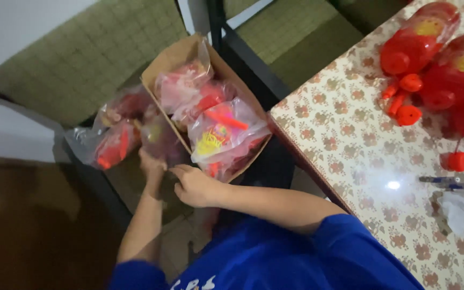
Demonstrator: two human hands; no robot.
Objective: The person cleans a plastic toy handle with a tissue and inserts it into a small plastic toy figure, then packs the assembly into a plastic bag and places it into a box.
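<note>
Left hand (151,164): It reached to a dark clear bag (159,140) just left of the box. The fingers were curled on the bag's near edge, holding it.
Right hand (194,185): It sat at the near corner of the cardboard box (175,53). The fingers were bent and close together; I could not tell if they held anything.
Cardboard box: It was open and tilted on a green padded seat (81,59), near the middle of the view. It was full of clear bags with red toys (224,131) inside.
More bags (115,142): They lay on the seat left of the box, also with red things inside.
Table (361,156): It stood on the right, with a flowery cover.
Red plastic toys (430,59): They were piled at the far right of the table, well apart from both hands.
Blue pen (447,182): It lay on the table, nearer than the red toys.
White crumpled paper (457,209): It was just beside the pen.
Blue sleeve (345,241): It covered the right arm, near the bottom.
</note>
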